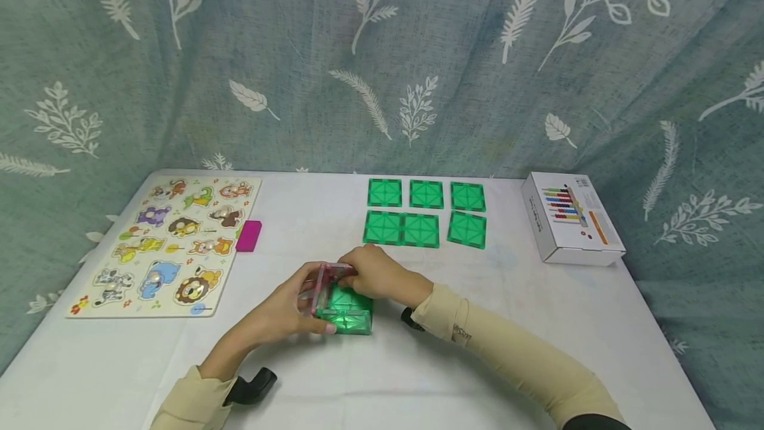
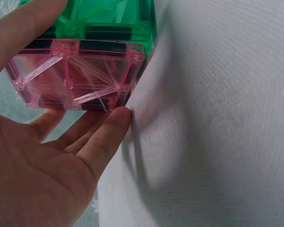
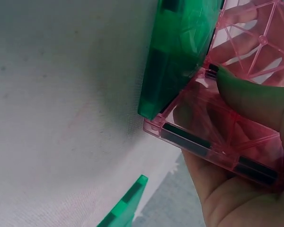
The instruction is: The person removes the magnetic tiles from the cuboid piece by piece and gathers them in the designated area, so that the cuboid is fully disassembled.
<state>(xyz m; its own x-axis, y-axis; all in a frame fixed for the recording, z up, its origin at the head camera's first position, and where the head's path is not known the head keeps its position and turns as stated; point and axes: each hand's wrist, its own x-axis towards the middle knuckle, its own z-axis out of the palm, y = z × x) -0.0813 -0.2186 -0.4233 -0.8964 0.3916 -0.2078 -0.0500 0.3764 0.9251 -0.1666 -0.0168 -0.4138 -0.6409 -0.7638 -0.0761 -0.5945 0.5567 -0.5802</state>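
Observation:
A small structure of see-through magnetic tiles stands on the white table, with a green tile (image 1: 345,297) as its floor and green along the front. One pink tile (image 2: 68,78) stands upright on its left side, and a second pink tile (image 3: 227,125) stands at the back. My left hand (image 1: 283,304) holds the left side, its thumb by the green front and its fingers around the outside of the pink tile. From behind, my right hand (image 1: 382,275) pinches the back pink tile between thumb and fingers, its thumb on the inner face.
Several loose green tiles (image 1: 426,194) lie in two rows behind the hands. An animal peg puzzle board (image 1: 223,277) lies at the left, with a magenta block (image 1: 249,236) by its right edge. A white box (image 1: 552,237) sits at the back right, before a leaf-patterned curtain.

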